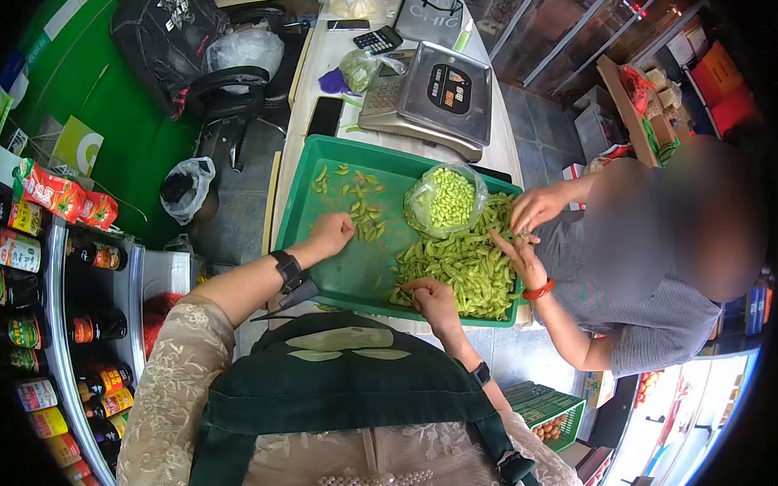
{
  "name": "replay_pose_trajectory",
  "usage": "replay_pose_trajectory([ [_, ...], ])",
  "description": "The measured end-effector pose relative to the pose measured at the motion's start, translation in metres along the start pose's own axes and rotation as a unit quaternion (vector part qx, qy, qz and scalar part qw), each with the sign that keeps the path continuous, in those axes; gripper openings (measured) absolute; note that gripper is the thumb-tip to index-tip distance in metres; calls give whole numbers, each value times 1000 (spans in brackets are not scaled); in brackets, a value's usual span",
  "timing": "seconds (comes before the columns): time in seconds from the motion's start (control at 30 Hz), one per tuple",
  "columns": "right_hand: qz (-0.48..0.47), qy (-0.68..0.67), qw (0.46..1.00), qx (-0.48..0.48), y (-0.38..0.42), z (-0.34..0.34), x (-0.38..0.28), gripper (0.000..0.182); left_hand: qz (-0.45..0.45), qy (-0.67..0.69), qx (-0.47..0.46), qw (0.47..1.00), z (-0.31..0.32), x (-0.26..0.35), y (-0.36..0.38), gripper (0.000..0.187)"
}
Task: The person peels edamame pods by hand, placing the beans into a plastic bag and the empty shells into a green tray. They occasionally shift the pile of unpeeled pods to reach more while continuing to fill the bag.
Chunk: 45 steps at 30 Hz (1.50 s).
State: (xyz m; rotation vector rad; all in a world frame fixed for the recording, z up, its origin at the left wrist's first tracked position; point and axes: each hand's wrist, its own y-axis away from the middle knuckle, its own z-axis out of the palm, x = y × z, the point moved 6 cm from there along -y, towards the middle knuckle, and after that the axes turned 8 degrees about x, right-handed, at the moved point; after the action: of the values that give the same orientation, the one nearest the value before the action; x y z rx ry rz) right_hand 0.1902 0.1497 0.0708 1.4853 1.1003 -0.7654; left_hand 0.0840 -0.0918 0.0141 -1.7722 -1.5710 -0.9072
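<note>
A green tray (317, 151) lies in front of me with a heap of edamame pods (467, 270) on its right side. Flattened, loose pods (367, 214) are scattered on its left side. A clear plastic bag of shelled beans (450, 198) stands among them near the far edge. My left hand (330, 235) hovers by the loose pods, fingers curled; whatever they hold is hidden. At the near-left edge of the heap is my right hand (436, 303), its fingers pinched at the pods; I cannot make out what is between them.
Across the tray's right end, another person's hands (526, 230) work at the heap. Behind the tray are a weighing scale (439, 95), a black phone (325, 117), a calculator (378, 40) and a bag of greens (360, 70). Shelves of bottles (100, 326) stand at left, an egg crate (545, 413) at lower right.
</note>
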Motion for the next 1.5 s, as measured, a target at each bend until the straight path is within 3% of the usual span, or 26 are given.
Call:
replay_pose_trajectory([
  [0.1,57,-82,995,-5,-1,2,-2,22,-7,-72,54,996,-3,-10,-18,9],
  [0.17,71,-102,992,-6,-2,4,-4,21,79,-112,129,982,-6,-6,-26,9],
  [0.2,76,-121,990,-18,-1,7,-7,20,79,-110,129,982,-6,-2,-29,9],
  [0.27,78,-137,987,-38,-1,12,-11,16,-13,-162,83,983,-1,-5,-34,10],
  [0.4,83,-132,986,-55,-5,16,-13,15,-6,-167,91,982,6,-15,-34,10],
  [0.47,80,-127,988,-46,-7,18,-17,16,44,-182,112,976,1,-8,-31,10],
  [0.53,48,-95,994,-15,-16,20,-19,18,15,-176,122,977,5,-15,-35,11],
  [0.6,-9,-60,998,6,-27,20,-19,18,36,-76,169,982,-2,-5,-29,13],
  [0.67,-104,15,993,50,-36,19,-27,18,-38,93,93,991,-7,17,-15,20],
  [0.7,-162,69,982,74,-37,20,-36,18,-143,264,-1,954,-2,28,-7,13],
  [0.73,-225,130,960,107,-38,21,-46,17,-211,364,-38,907,0,40,2,9],
  [0.87,-302,267,910,98,-28,35,-77,18,-258,432,-82,860,-1,76,25,12],
  [0.93,-389,345,847,116,-23,42,-80,15,-268,426,-82,860,4,78,31,12],
  [1.23,-454,339,813,135,-7,31,-83,14,-301,478,-171,807,-1,100,47,17],
  [1.5,-475,316,809,144,6,32,-92,15,-305,521,-180,776,4,98,47,12],
])
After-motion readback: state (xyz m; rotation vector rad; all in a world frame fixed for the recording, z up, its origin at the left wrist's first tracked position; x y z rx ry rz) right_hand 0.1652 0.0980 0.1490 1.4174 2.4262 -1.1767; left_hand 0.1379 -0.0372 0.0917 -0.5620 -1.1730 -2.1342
